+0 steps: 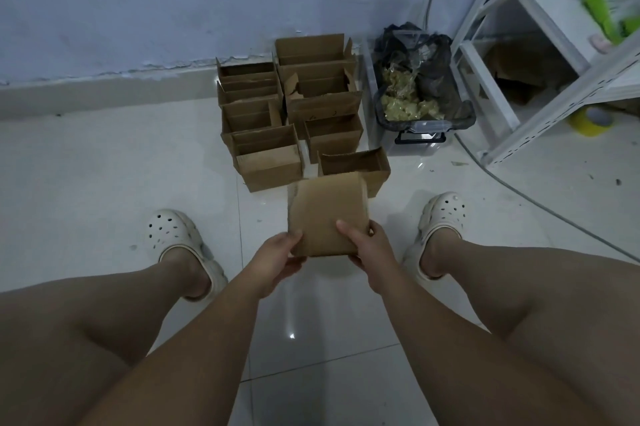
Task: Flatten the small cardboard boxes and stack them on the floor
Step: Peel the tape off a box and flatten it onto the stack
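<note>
Both the left hand (280,254) and the right hand (363,243) pinch the near edge of a flattened box (327,212), held just above the floor (104,183) between the feet. To finish well, the person should probably press its creases flat, then lay it squarely near the open boxes (294,113) farther off.

Matt brown cardboard boxes (287,113) stand on glossy white floor tiles (104,165); upper right, white painted metal shelving (491,54) and crinkled black plastic bag (433,54).
</note>
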`<state>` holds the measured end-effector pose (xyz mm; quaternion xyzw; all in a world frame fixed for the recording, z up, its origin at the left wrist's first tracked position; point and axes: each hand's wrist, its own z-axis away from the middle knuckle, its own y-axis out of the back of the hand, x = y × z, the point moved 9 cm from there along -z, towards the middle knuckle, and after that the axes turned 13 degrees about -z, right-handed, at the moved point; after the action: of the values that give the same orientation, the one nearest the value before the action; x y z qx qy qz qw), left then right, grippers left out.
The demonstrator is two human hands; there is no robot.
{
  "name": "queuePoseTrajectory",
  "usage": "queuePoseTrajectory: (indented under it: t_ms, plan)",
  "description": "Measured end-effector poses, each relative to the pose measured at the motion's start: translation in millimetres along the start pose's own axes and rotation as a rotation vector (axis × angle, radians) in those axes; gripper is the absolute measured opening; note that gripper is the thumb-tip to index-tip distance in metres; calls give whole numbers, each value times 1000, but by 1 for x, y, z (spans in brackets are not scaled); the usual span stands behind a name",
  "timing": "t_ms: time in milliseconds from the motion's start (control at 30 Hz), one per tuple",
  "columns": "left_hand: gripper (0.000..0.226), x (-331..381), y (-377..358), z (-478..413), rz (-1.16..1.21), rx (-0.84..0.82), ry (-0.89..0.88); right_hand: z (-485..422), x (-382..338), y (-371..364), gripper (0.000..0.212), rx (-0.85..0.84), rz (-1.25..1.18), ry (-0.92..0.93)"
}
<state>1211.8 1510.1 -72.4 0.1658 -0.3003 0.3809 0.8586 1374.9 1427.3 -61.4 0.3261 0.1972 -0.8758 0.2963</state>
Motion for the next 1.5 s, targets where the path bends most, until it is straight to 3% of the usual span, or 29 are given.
queuePoseTrajectory:
  t_ms: [100, 233, 433, 533, 633, 733, 800, 900, 1000, 1100, 1200, 1267, 1367, 1500]
  plan:
    - [49, -18, 15, -4, -332, 187, 80, 0, -8, 2, 102, 42, 359, 123]
    - [60, 3, 35, -1, -181, 435, 43, 3, -6, 1, 106, 20, 760, 242]
    - [55, 19, 16, -9, -321, 314, -127, 4, 14, 3, 102, -50, 1137, 300]
    - [47, 0, 2, -12, -361, 222, -94, 1, 28, 4, 98, -79, 1105, 233]
    - [36, -14, 0, -12, -421, 289, -79, -3, 43, 3, 92, -119, 1054, 178]
    - [42, -26, -4, -17, -547, 287, -64, -11, 59, 6, 92, -140, 862, 76]
    - [46, -32, -4, -21, -610, 288, -65, -17, 64, 14, 91, -62, 637, 12]
    - [47, -34, 0, -22, -592, 342, -101, -23, 69, 30, 72, 114, 379, -26]
    - [52, -28, -5, -23, -598, 383, -207, -29, 70, 39, 47, 247, 383, -26]
    - [56, -28, -11, -25, -632, 408, -215, -32, 68, 40, 39, 298, 460, -21]
    - [44, -19, -19, -19, -1021, 531, -288, -32, 73, 44, 29, 315, 441, -66]
    - [39, -12, -44, -17, -1311, 473, -461, -31, 76, 47, 25, 338, 402, -80]
    - [43, -20, -68, -15, -1374, 331, -543, -30, 74, 47, 22, 366, 415, -37]
    - [50, -26, -76, -13, -1463, 300, -553, -25, 67, 49, 3, 423, 407, 31]
